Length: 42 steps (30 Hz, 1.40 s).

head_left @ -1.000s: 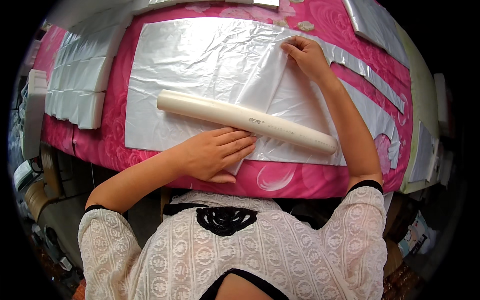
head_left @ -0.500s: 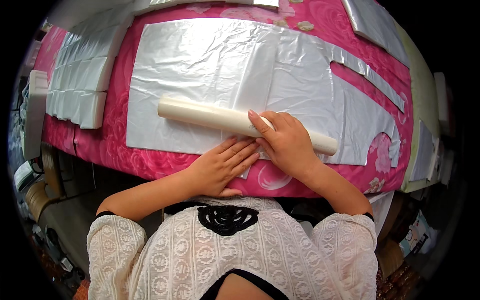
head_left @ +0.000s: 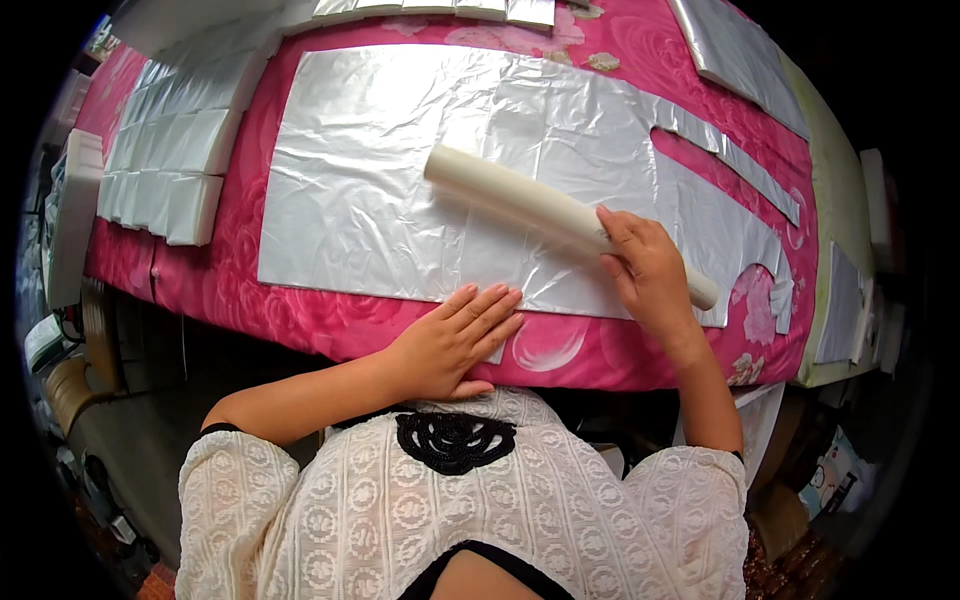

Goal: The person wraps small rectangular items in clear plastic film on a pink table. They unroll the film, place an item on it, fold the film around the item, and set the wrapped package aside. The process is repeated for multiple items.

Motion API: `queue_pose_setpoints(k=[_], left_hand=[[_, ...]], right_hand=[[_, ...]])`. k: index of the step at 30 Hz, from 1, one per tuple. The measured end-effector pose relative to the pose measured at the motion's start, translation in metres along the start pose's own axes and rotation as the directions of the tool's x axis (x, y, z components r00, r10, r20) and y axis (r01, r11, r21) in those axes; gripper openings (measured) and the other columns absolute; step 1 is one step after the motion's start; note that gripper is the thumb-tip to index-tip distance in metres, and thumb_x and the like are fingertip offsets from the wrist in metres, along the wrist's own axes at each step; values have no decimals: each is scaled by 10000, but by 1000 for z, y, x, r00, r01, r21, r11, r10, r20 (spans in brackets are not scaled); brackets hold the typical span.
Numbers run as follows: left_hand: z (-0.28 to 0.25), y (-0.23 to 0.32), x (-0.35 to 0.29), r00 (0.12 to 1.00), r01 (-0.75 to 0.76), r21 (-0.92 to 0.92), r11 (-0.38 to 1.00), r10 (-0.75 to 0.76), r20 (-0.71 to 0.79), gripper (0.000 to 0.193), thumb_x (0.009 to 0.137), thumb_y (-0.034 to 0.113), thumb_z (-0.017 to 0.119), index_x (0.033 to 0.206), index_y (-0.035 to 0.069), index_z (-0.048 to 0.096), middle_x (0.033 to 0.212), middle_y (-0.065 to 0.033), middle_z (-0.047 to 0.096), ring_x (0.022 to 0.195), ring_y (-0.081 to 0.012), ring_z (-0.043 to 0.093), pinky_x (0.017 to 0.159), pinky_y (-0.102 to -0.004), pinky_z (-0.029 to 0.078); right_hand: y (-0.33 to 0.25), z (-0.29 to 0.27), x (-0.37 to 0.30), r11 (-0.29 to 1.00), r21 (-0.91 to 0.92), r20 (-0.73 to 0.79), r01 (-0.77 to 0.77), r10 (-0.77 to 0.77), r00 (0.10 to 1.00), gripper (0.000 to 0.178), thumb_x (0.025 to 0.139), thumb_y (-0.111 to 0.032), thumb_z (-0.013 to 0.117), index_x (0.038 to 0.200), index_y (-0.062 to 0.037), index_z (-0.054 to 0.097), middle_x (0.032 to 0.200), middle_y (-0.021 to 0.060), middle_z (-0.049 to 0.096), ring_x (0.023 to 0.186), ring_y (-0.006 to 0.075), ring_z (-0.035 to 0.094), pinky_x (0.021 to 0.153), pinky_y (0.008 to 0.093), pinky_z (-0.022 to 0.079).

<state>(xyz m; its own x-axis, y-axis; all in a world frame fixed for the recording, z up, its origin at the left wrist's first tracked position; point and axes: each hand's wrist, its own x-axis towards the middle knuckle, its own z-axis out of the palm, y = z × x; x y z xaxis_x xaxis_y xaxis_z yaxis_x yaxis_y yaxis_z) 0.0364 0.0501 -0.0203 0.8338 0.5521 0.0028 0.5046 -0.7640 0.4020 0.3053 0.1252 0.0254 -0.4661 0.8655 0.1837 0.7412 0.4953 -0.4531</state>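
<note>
A thin, shiny white plastic sheet point(head_left: 370, 190) with strap-like cut-outs at its right end lies flat and slightly wrinkled on the table. My right hand point(head_left: 650, 265) is wrapped round a cream-white tube point(head_left: 510, 195) near its right end. The tube slants over the sheet, its left end farther from me; whether it touches the plastic I cannot tell. My left hand point(head_left: 455, 340) rests flat, palm down, at the sheet's near edge, fingers stretched out and fingertips on the plastic. A narrow bit of white plastic point(head_left: 496, 354) shows beside that hand.
A pink flowered cloth point(head_left: 330, 325) covers the table. Stacks of folded white plastic packs point(head_left: 190, 150) stand at the left, and more packs point(head_left: 480, 8) line the far edge. A pile of silvery sheets point(head_left: 740, 60) lies at the far right, near a pale green cover point(head_left: 835, 200).
My right hand has moved right with the tube, whose left end has swung away from me. The raised fold across the sheet's middle now lies flatter. My left hand stays nearly in place.
</note>
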Motion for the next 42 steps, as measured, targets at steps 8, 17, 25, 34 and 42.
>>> queue_pose_setpoints(k=[8,17,25,34,42], left_hand=[[14,22,-1,997,78,20,997,-77,-25,749,837,469,493,1394,11,290,1471,-202,223,1377,-331,189,1102,-484,143],[9,9,-11,986,-71,-43,997,63,-151,644,794,326,611,1314,9,401,1416,-165,335,1318,-302,311,1079,-448,251],[4,-5,-31,937,-169,-27,985,152,-316,241,787,131,587,994,7,600,1138,-114,577,1061,-246,550,955,-404,432],[-21,-17,-19,876,-179,-374,910,-25,-481,416,731,229,691,1072,34,555,1146,-89,591,1076,-244,562,948,-409,438],[-24,-38,6,930,107,-14,994,-105,-353,553,658,138,649,1186,32,521,1173,-113,569,1103,-252,536,969,-410,393]], right_hand=[[-12,42,67,964,-65,-52,259,-262,964,485,722,-71,654,1195,-141,571,1086,69,591,1002,261,539,911,398,394],[36,49,153,949,-233,-250,212,-269,930,439,772,-86,637,1202,-148,575,1165,67,580,1132,274,480,1000,394,352],[-29,46,42,890,305,250,340,-419,873,550,625,69,566,1162,-49,560,1178,124,557,1132,310,493,951,381,427],[-37,67,22,919,199,27,339,-351,936,392,663,11,607,1054,-22,607,1100,97,598,1015,273,554,850,348,481],[-39,70,20,935,216,-79,281,-270,960,317,677,-7,659,989,-65,654,1009,80,637,903,262,583,758,332,498]])
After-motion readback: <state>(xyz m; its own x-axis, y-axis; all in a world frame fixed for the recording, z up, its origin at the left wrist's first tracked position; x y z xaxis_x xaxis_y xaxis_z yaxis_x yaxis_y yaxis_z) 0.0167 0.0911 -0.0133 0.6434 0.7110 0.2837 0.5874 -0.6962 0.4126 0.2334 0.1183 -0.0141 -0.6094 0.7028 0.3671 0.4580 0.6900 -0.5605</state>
